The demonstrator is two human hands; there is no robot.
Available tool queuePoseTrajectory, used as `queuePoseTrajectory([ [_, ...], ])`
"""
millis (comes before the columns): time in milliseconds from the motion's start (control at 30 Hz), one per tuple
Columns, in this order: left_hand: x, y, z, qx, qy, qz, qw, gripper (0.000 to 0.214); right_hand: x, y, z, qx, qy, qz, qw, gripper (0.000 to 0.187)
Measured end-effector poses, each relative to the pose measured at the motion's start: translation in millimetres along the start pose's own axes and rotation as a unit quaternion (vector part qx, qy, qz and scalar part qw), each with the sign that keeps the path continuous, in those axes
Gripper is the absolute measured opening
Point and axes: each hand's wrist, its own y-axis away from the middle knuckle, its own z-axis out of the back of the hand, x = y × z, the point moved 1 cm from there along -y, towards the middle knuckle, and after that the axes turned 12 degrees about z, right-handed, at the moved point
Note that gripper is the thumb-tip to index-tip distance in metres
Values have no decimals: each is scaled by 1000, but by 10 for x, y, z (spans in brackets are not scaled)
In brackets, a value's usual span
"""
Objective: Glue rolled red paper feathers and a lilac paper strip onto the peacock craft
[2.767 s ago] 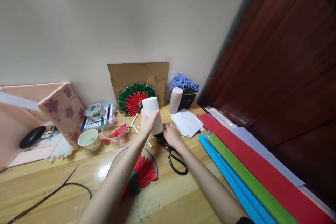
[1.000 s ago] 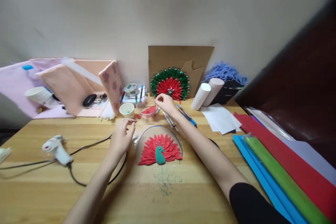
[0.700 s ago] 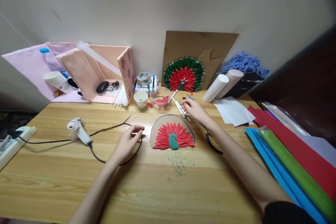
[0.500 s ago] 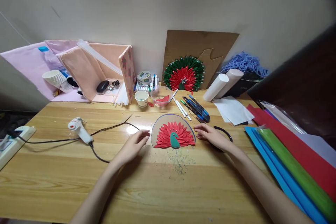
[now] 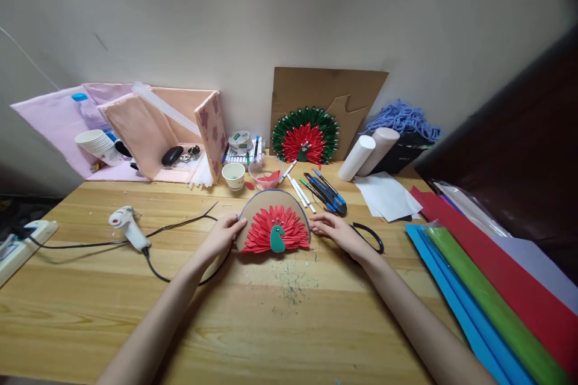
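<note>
A half-round cardboard peacock [image 5: 277,239], with a green body and red petal-like feathers, is in front of me, its left side seeming slightly raised. My left hand [image 5: 224,233] grips its left edge, thumb on top and the other fingers hidden beneath. At the opposite edge is my right hand [image 5: 335,231], fingers loosely extended and apparently holding nothing; whether its fingertips touch the cardboard I cannot tell. Green scraps [image 5: 289,286] lie on the table just below. Beside my right wrist is a black curved handle-like object [image 5: 377,234], partly hidden.
A white glue gun [image 5: 129,227] and its cord lie left. Behind are a paper cup [image 5: 233,176], a clear bowl [image 5: 266,171], pens [image 5: 325,192] and a finished-looking green-and-red peacock [image 5: 306,135] on cardboard. Rolled coloured sheets [image 5: 483,289] cover the right side.
My left hand has moved onto the peacock's left edge and taken hold of it. My right hand stays close to the right edge. The camera view has shifted slightly.
</note>
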Motion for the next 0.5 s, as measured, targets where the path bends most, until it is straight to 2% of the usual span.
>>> queuePoseTrajectory([
  [100,-147,12,88,-49,14,-23,998,40,93,-156,27,-19,65,52,996,42],
  [167,-281,-7,130,-67,31,-50,996,41,225,-264,23,0,74,88,993,41],
  [300,-591,-69,141,-91,64,-132,985,40,625,-431,-12,34,37,142,989,36],
  [400,-802,-115,120,-113,74,-190,972,36,900,-517,-21,11,19,182,983,35],
  [500,-953,-185,119,-130,81,-212,965,34,1036,-597,-7,-7,-2,196,981,37],
])
